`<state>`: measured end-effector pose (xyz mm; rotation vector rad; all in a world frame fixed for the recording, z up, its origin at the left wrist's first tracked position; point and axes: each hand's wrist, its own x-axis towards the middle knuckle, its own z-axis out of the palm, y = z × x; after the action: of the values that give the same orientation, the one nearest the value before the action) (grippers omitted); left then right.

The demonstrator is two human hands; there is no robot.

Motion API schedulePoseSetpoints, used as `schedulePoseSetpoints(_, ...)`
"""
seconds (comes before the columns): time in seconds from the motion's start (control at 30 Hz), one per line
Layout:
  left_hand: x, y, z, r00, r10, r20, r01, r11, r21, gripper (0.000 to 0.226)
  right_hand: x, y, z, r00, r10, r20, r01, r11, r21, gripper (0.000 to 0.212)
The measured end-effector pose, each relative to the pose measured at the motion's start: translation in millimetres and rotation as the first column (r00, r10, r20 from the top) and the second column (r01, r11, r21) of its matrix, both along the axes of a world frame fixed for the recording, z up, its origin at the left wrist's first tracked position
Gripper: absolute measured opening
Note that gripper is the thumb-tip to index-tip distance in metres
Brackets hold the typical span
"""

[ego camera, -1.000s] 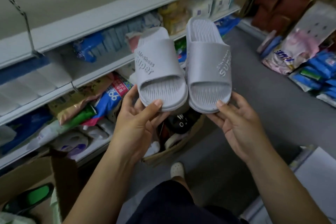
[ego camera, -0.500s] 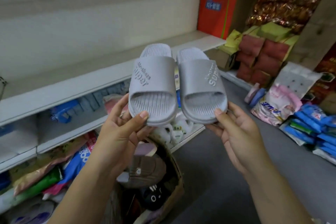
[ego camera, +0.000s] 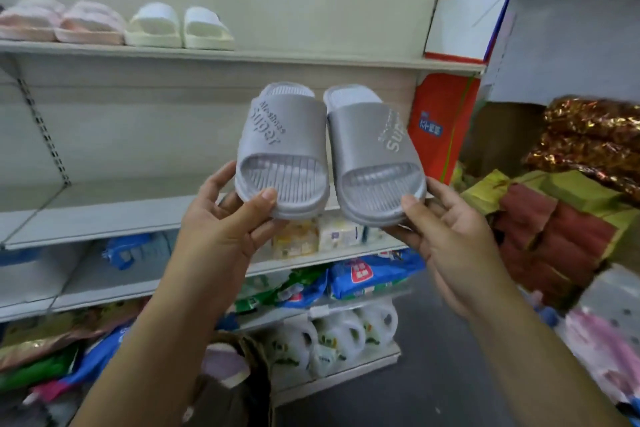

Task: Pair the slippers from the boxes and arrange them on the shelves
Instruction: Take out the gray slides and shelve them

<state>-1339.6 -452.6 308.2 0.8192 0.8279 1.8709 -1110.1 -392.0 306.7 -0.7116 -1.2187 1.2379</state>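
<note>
Grey pair is matched but not shelved yet. The left slipper [ego camera: 282,149] & right slipper [ego camera: 374,156] are held in the air in front of the middle shelf [ego camera: 104,215], side by side, inner edges nearly touching, toe ends toward the person.

Both are grey moulded slides w/ wide straps, raised "Super" lettering & ribbed footbeds. They look same size, a true L/R set.

Left hand [ego camera: 221,229] pinches its slipper's toe end, thumb on top, fingers under. Right hand [ego camera: 450,243] does likewise on the other.

Done so far: pink pair [ego camera: 59,22] & cream pair [ego camera: 180,28] stand on the board above the middle shelf.

Left to do: set this pair down. The cardboard box [ego camera: 258,357], well below the middle shelf, shows more footwear inside, so prob. several pairs to go. Packaged goods [ego camera: 374,274] fill the boards below the middle shelf.
</note>
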Motion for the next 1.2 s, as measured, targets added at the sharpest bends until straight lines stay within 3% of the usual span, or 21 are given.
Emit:
schedulePoseSetpoints(0.3, -4, 85, 72, 0.994, 0.105, -0.033, -0.100, 0.986, 0.131, 0.064, -24, 107, 78, 0.988, 0.139, -0.072, -0.133, 0.987, 0.091, 0.030)
schedulePoseSetpoints(0.47, -33, 166, 107, 0.986, 0.133, -0.105, -0.121, 0.986, 0.115, 0.038, -58, 203, 102, 0.987, 0.127, -0.094, -0.121, 0.990, 0.073, 0.025)
schedulePoseSetpoints(0.6, -56, 226, 128, 0.987, 0.133, -0.096, -0.127, 0.990, 0.066, 0.034, -85, 268, 117, 0.988, 0.126, -0.090, -0.120, 0.991, 0.065, 0.017)
schedulePoseSetpoints(0.7, -65, 262, 144, 0.982, 0.162, -0.096, -0.160, 0.987, 0.034, 0.035, -101, 304, 128, 0.992, 0.130, 0.001, -0.129, 0.984, 0.121, 0.021)
schedulePoseSetpoints(0.77, -66, 281, 150, 0.953, 0.247, -0.178, -0.249, 0.968, 0.007, 0.034, -109, 326, 134, 0.983, 0.032, 0.183, -0.069, 0.977, 0.203, 0.031)
schedulePoseSetpoints(0.83, -69, 299, 148, 0.843, 0.369, -0.391, -0.407, 0.913, -0.016, 0.040, -115, 344, 139, 0.913, -0.152, 0.379, 0.017, 0.942, 0.336, 0.038)
schedulePoseSetpoints(0.87, -72, 306, 144, 0.720, 0.421, -0.551, -0.509, 0.861, -0.008, 0.047, -118, 351, 141, 0.867, -0.235, 0.440, 0.045, 0.915, 0.401, 0.040)
schedulePoseSetpoints(0.93, -83, 318, 132, 0.334, 0.449, -0.829, -0.741, 0.669, 0.064, 0.066, -127, 366, 143, 0.781, -0.352, 0.516, 0.068, 0.869, 0.490, 0.045)
schedulePoseSetpoints(1.0, -94, 326, 125, -0.025, 0.450, -0.892, -0.851, 0.458, 0.255, 0.069, -137, 380, 142, 0.692, -0.443, 0.569, 0.080, 0.832, 0.550, 0.052)
schedulePoseSetpoints(1.03, -98, 329, 124, -0.124, 0.469, -0.875, -0.839, 0.421, 0.344, 0.062, -142, 386, 141, 0.653, -0.481, 0.585, 0.089, 0.816, 0.571, 0.056)
schedulePoseSetpoints(1.07, -103, 332, 125, -0.162, 0.493, -0.855, -0.808, 0.431, 0.401, 0.052, -147, 391, 141, 0.609, -0.521, 0.598, 0.103, 0.800, 0.592, 0.058)
schedulePoseSetpoints(1.13, -112, 338, 127, -0.139, 0.510, -0.849, -0.746, 0.510, 0.429, 0.035, -155, 399, 141, 0.494, -0.616, 0.614, 0.122, 0.748, 0.652, 0.060)
schedulePoseSetpoints(1.2, -121, 343, 129, -0.108, 0.498, -0.860, -0.716, 0.562, 0.415, 0.029, -160, 405, 143, 0.450, -0.648, 0.614, 0.071, 0.711, 0.699, 0.057)
